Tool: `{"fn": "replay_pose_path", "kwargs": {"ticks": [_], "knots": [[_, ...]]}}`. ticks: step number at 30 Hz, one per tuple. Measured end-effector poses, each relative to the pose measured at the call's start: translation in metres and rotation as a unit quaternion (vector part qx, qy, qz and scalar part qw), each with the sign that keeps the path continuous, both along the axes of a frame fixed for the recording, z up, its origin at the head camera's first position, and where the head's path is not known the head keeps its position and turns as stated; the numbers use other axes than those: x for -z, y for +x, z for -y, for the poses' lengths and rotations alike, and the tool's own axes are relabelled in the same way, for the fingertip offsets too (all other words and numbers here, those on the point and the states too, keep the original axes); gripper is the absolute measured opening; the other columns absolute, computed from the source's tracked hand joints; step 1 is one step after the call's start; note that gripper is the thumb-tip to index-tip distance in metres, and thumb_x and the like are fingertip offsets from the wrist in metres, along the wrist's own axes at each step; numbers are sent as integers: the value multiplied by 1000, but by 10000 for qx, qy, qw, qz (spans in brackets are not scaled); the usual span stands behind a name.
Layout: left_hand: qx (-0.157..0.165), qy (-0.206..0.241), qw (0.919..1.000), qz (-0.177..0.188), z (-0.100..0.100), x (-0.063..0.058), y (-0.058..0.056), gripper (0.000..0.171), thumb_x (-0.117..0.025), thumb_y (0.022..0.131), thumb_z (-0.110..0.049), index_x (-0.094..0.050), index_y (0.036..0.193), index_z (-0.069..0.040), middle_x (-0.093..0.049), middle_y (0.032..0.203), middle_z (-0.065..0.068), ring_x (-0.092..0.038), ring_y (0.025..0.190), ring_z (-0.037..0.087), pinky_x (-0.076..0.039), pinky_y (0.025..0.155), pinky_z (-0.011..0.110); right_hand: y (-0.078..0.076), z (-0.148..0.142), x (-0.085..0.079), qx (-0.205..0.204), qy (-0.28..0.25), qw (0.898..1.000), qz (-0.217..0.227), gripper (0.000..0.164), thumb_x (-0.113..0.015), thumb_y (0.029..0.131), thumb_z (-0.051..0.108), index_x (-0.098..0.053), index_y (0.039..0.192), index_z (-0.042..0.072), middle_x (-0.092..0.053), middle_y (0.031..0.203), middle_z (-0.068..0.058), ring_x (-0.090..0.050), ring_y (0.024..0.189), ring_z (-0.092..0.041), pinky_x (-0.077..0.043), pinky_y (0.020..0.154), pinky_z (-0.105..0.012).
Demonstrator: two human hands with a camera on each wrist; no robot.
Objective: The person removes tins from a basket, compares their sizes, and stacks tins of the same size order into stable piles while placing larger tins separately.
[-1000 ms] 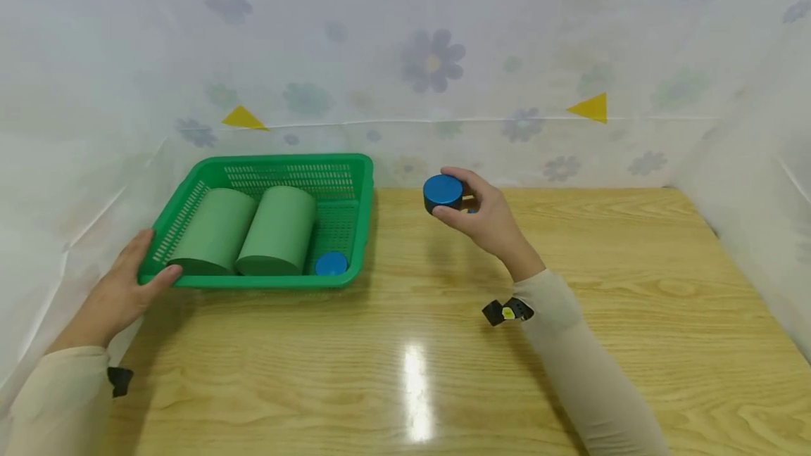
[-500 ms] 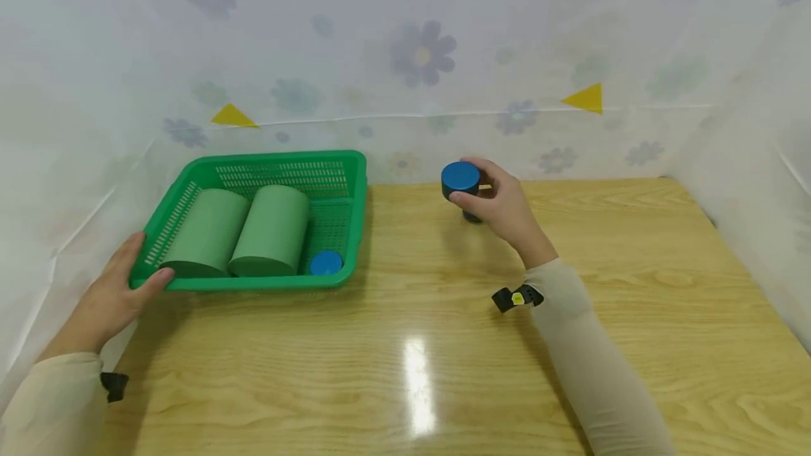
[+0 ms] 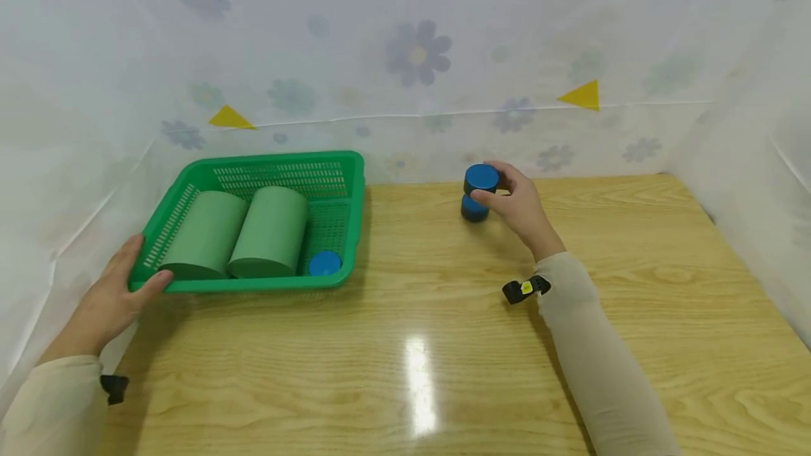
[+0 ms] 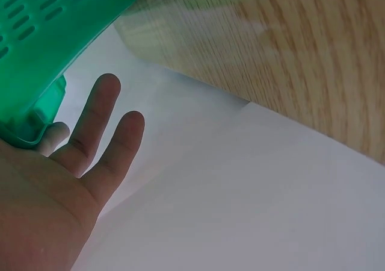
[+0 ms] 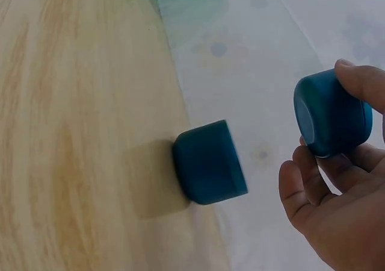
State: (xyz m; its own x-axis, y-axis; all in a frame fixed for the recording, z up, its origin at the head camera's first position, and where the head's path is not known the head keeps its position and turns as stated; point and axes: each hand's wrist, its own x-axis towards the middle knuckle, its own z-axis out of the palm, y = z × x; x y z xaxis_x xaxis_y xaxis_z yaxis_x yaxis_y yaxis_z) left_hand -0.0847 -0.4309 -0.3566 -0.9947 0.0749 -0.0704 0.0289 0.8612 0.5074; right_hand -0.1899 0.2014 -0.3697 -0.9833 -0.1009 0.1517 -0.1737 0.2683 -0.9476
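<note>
My right hand (image 3: 519, 208) pinches a short blue round container (image 3: 481, 179) between thumb and fingers, held off the table. A second blue round container (image 3: 474, 208) stands on the table just below and behind it; the right wrist view shows a gap between the held container (image 5: 332, 114) and the standing container (image 5: 210, 162). At the left, my left hand (image 3: 108, 301) grips the near-left corner of a green plastic basket (image 3: 253, 286), thumb on the rim. In the left wrist view, some fingers (image 4: 114, 153) of that hand stick out past the basket wall (image 4: 72, 24).
Inside the basket lie two pale green cylinders (image 3: 205, 234), side by side, and a third blue round container (image 3: 325, 263) in the near-right corner. Wood-grain table (image 3: 412, 315) runs up to a white flowered sheet (image 3: 355, 55) at the back and sides.
My right hand has carried the blue container rightward and it now overlaps the standing one, which has come into fuller view. The left hand keeps its grip on the basket.
</note>
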Motion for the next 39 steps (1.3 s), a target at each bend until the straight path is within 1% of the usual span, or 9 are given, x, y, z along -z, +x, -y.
{"fn": "replay_pose_path", "kwargs": {"ticks": [2,8,12,15,20,28,34,39], "knots": [[-18,-2,10000,22,0,-1,0,85,-46,107,-40,12,161,-9,12,162,30,0,141,64,-7,105,79,-3,-3,4,28,-28,9999,113,72,-76,93,28,-43,153,8,-54,141,-14,-50,123,-27,-43,98,-47],[-30,22,10000,1,-1,0,0,85,-46,107,-40,11,161,-9,11,163,30,1,141,64,-6,105,79,-9,-8,15,155,-76,9988,465,74,-76,94,27,-40,155,8,-49,147,-15,-46,130,-31,-41,104,-50],[-20,42,10000,3,-1,1,0,85,-46,107,-40,11,161,-9,12,163,30,1,142,63,-6,105,79,-10,-9,18,196,57,9978,625,75,-76,93,29,-39,156,9,-47,149,-16,-41,137,-33,-36,109,-54],[-18,39,10000,-3,-1,1,-1,85,-46,107,-41,11,161,-8,12,163,30,1,141,63,-7,105,79,-10,-10,19,136,138,9975,685,77,-75,94,29,-36,157,9,-45,152,-17,-37,142,-33,-31,113,-55],[-35,25,10000,-30,-2,1,-1,85,-46,107,-41,11,161,-8,10,162,31,-1,141,64,-7,105,79,-11,-8,20,-24,148,9971,746,78,-74,95,26,-32,159,10,-40,155,-17,-33,144,-34,-28,114,-57],[-59,45,10000,-12,-2,1,0,85,-46,107,-41,11,161,-8,11,163,30,-1,140,65,-8,104,80,-12,-3,24,-141,111,9962,858,80,-73,96,24,-29,161,11,-37,158,-16,-31,146,-34,-31,113,-56],[-64,38,10000,26,-2,0,-1,85,-45,107,-41,12,161,-8,11,162,30,-1,140,65,-9,104,80,-13,-5,28,-156,33,9969,775,78,-73,96,24,-31,159,8,-40,155,-18,-35,144,-35,-33,112,-55],[-90,21,10000,34,-1,-1,-2,86,-46,107,-42,12,161,-9,11,163,30,-2,140,65,-10,103,80,-16,-5,30,-200,55,9970,744,77,-73,96,21,-31,159,6,-40,155,-19,-36,142,-37,-35,111,-54]]}}
